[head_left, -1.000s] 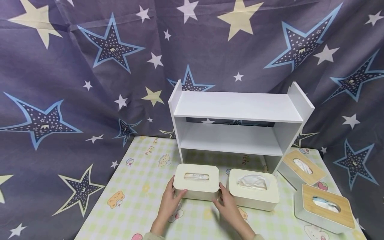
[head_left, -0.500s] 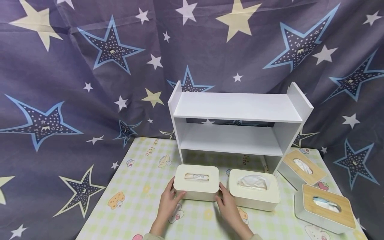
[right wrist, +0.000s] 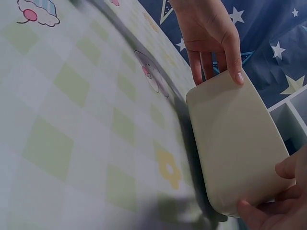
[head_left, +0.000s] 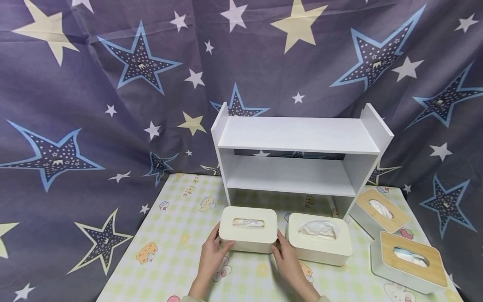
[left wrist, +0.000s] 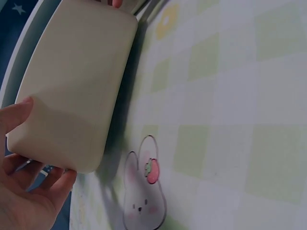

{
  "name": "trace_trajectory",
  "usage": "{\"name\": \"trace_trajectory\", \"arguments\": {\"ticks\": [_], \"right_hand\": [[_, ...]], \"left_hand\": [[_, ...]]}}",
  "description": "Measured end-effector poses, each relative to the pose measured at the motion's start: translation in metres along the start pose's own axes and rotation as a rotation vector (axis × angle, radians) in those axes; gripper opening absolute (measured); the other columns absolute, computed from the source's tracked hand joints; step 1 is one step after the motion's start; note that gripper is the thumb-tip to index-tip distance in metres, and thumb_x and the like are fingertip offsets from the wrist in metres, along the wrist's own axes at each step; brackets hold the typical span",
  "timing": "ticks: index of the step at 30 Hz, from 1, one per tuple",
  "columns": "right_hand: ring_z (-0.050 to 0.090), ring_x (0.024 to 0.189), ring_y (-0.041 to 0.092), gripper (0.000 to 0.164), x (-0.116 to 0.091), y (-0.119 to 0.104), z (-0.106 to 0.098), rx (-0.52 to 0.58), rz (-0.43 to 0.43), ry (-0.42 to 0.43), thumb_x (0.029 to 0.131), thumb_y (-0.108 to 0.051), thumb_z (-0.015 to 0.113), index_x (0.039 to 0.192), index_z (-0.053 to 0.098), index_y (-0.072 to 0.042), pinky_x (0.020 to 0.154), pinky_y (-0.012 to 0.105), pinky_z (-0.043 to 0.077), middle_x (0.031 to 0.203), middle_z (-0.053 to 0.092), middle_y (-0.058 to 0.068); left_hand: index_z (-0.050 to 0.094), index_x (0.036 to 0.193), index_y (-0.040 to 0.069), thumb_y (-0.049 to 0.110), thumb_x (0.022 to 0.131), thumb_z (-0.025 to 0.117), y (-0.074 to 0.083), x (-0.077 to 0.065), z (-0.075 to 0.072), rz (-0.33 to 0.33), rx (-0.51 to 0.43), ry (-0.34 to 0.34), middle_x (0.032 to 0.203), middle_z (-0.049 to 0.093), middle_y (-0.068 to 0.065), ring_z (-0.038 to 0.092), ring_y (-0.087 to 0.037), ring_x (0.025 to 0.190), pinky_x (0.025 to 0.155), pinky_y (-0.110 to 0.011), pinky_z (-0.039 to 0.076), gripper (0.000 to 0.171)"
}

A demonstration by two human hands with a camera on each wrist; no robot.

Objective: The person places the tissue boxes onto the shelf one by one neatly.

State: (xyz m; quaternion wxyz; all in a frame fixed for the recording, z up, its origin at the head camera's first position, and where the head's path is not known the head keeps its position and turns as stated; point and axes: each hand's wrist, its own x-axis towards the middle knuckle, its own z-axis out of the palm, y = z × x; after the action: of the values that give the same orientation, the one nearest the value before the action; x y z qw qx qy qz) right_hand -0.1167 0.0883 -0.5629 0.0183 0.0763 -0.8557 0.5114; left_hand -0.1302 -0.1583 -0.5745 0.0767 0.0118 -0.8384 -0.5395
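Note:
Both hands hold a cream tissue box (head_left: 247,237) by its two ends, in front of a white shelf unit. At the left end, my left hand (head_left: 212,256) grips with its thumb on the front wall and fingers against the end, as the left wrist view shows. My right hand (head_left: 287,260) has the other end, thumb at the lower front corner. The box's plain front wall (right wrist: 237,143) fills much of the right wrist view, with a dark shadow along its bottom edge. Faint lettering and tissue show in its top slot.
Close by on the right stands a second cream tissue box (head_left: 318,239) with tissue showing. Two wood-topped tissue boxes (head_left: 411,260) sit farther right. The two-tier white shelf unit (head_left: 302,134) stands behind, on a checked tablecloth (head_left: 151,277), before a starry curtain (head_left: 113,105).
The held tissue box has shifted very slightly to the right. My right thumb has moved up a little against it. The other boxes and the shelf unit stay put.

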Motion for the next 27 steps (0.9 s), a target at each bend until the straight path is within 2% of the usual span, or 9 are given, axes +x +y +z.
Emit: {"name": "trace_trajectory", "arguments": {"ticks": [6, 14, 22, 27], "right_hand": [[0.052, 0.131, 0.045, 0.053, -0.001, -0.007, -0.003, 0.014, 0.003, 0.008, 0.102, -0.007, 0.052, 0.148, 0.034, 0.012, 0.1, 0.045, 0.055, 0.145, 0.047, 0.033], [0.061, 0.123, 0.042, 0.05, 0.0, -0.019, -0.009, -0.064, -0.08, 0.105, 0.1, -0.003, 0.055, 0.145, 0.04, 0.01, 0.094, 0.041, 0.059, 0.137, 0.057, 0.029], [0.062, 0.12, 0.043, 0.049, 0.002, -0.029, -0.018, -0.065, -0.108, 0.128, 0.098, 0.0, 0.056, 0.143, 0.042, 0.013, 0.091, 0.039, 0.06, 0.136, 0.057, 0.031], [0.062, 0.121, 0.042, 0.049, 0.002, -0.038, -0.025, -0.082, -0.097, 0.131, 0.099, -0.004, 0.057, 0.143, 0.043, 0.011, 0.091, 0.039, 0.061, 0.135, 0.058, 0.03]], "left_hand": [[0.038, 0.151, 0.0, 0.025, 0.085, 0.079, 0.01, -0.001, -0.005, 0.01, -0.026, 0.015, 0.149, 0.047, -0.026, 0.048, -0.045, 0.136, 0.107, -0.045, 0.05, 0.082], [0.043, 0.15, 0.005, 0.023, 0.084, 0.08, 0.03, -0.001, -0.014, 0.005, -0.011, 0.053, 0.148, 0.05, -0.022, 0.053, -0.042, 0.132, 0.104, -0.039, 0.054, 0.078], [0.045, 0.149, 0.006, 0.019, 0.081, 0.083, 0.046, -0.003, -0.02, 0.043, -0.007, 0.076, 0.145, 0.054, -0.018, 0.056, -0.037, 0.13, 0.1, -0.034, 0.056, 0.079], [0.047, 0.147, 0.006, 0.02, 0.081, 0.083, 0.052, -0.003, -0.023, 0.077, -0.009, 0.093, 0.143, 0.057, -0.018, 0.058, -0.037, 0.128, 0.098, -0.035, 0.057, 0.077]]}}
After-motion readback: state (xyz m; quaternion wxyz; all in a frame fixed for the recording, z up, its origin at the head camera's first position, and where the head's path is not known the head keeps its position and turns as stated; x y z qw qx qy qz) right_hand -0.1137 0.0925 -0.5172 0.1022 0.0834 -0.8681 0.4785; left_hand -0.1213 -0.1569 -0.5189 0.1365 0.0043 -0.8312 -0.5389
